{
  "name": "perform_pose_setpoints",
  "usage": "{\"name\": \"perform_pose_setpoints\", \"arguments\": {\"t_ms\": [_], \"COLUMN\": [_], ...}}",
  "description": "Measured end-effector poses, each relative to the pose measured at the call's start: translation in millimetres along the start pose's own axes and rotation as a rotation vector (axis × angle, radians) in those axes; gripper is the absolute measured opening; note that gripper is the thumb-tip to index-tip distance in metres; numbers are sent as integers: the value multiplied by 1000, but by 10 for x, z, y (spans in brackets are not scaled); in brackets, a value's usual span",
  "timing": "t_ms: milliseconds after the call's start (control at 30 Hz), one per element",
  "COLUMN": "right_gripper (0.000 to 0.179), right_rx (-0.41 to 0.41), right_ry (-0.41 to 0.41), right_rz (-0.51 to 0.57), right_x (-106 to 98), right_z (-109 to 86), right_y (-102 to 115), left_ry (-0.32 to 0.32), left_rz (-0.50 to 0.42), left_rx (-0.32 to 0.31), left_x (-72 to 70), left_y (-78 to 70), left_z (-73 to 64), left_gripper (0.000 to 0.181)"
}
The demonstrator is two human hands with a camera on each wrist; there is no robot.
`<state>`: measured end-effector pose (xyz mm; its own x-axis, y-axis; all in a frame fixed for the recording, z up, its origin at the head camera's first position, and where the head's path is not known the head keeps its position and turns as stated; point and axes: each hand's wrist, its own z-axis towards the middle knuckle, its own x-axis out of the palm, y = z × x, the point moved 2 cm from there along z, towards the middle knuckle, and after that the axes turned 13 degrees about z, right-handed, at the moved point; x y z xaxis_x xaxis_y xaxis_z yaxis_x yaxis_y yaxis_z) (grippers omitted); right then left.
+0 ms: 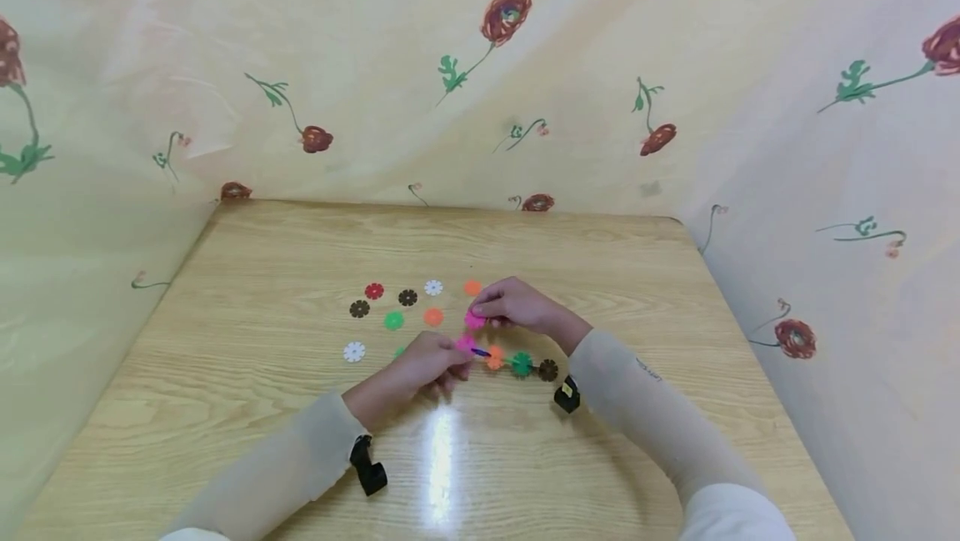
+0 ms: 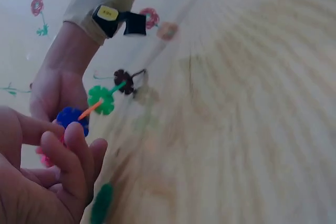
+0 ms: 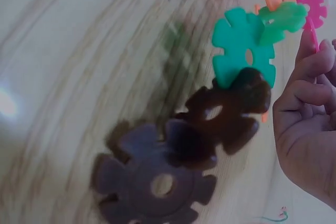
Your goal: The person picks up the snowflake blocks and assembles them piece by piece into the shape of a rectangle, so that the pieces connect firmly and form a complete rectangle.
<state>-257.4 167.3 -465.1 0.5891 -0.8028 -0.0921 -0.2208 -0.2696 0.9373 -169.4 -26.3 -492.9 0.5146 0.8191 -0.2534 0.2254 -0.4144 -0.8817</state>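
Observation:
My left hand pinches the near end of a chain of notched plastic discs at a pink disc. From there the chain runs right through a blue disc, an orange disc, green discs and brown discs. Just above, my right hand holds another pink disc between thumb and fingers, close over the first pink one. The left fingers hide part of the pink disc in the left wrist view.
Loose discs lie on the wooden table left of and beyond the hands: red, brown, white, green and orange. Another orange disc sits beside the right fingers. Flowered cloth surrounds the table.

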Motion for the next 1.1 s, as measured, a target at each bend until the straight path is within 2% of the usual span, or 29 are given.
{"name": "perform_pose_setpoints", "arguments": {"t_ms": [100, 167, 233, 433, 567, 700, 767, 900, 1000, 1100], "right_gripper": [16, 15, 15, 16, 18, 21, 28, 34, 26, 15], "right_rx": [-3, -10, -15, -23, -32, -82, -97, -104, -92, -77], "right_ry": [34, 44, 52, 81, 34, -91, -127, -118, -106, -89], "right_rz": [-14, -20, -21, -62, -218, -485, -623, -881, -932, -815], "right_x": [48, 59, 66, 104, 73, 6, -15, -34, -36, -48], "right_z": [18, 24, 37, 56, 116, 271, 372, 504, 540, 529], "right_y": [12, 27, 31, 92, 138, 188, 199, 164, 135, 152], "left_ry": [-95, -148, -176, -183, -194, -210, -219, -225, -232, -233], "left_rz": [180, 212, 185, 14, -4, 13, 23, 38, 42, 39], "left_rx": [23, 32, 29, 13, -13, -50, -61, -77, -84, -84], "left_x": [-106, -167, -207, -217, -207, -209, -214, -214, -223, -243], "left_y": [-56, -111, -153, -158, -127, -105, -104, -124, -122, -106], "left_z": [-23, 3, 44, 185, 205, 200, 205, 239, 262, 285], "left_gripper": [24, 22, 21, 19, 17, 16, 16, 15, 15, 16]}}
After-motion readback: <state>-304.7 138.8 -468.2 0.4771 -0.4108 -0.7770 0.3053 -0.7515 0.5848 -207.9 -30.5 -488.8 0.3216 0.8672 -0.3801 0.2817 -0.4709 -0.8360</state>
